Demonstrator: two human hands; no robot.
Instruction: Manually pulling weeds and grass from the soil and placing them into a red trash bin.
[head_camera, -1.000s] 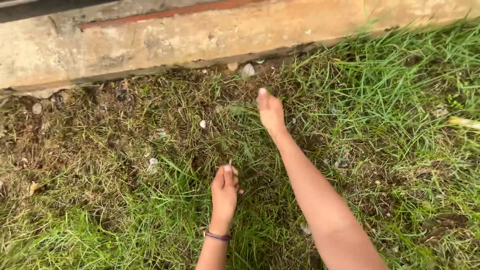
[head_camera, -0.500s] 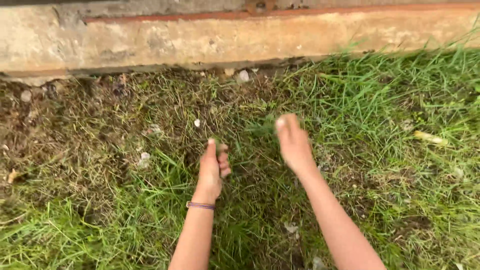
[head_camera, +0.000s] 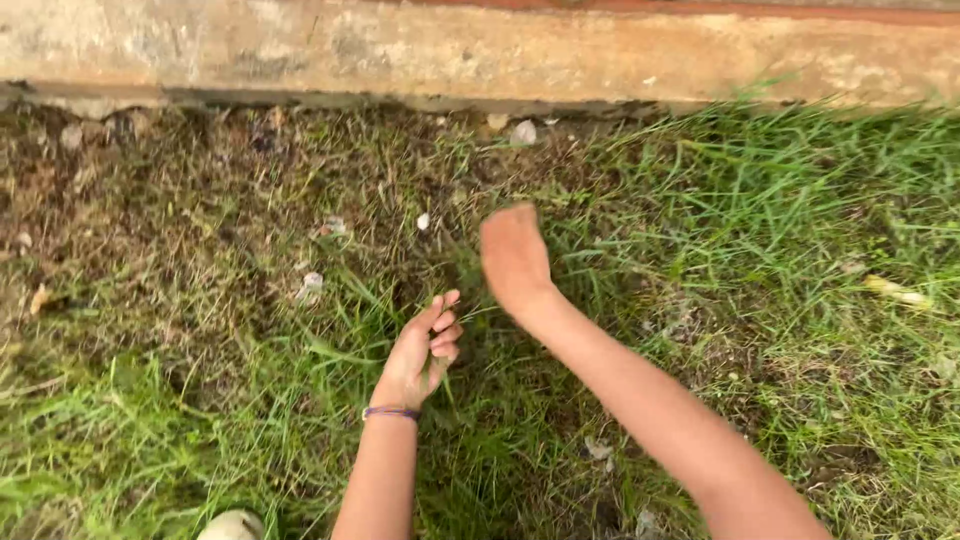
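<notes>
Hands: left (head_camera: 420, 355), right (head_camera: 513, 258) | grass (head_camera: 470, 300) between them, touching both

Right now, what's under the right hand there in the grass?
Under the right hand only green grass and dry brown stems show around its edges. Its curled fingers point down, so anything they grip is covered.

patchy grass ground (head_camera: 780, 200) below a concrete curb (head_camera: 480, 55), small pale stones (head_camera: 523, 132) scattered on it

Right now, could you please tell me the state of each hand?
Left hand: open, fingers loosely curled, in the grass.
Right hand: blurred; cannot tell.
</notes>
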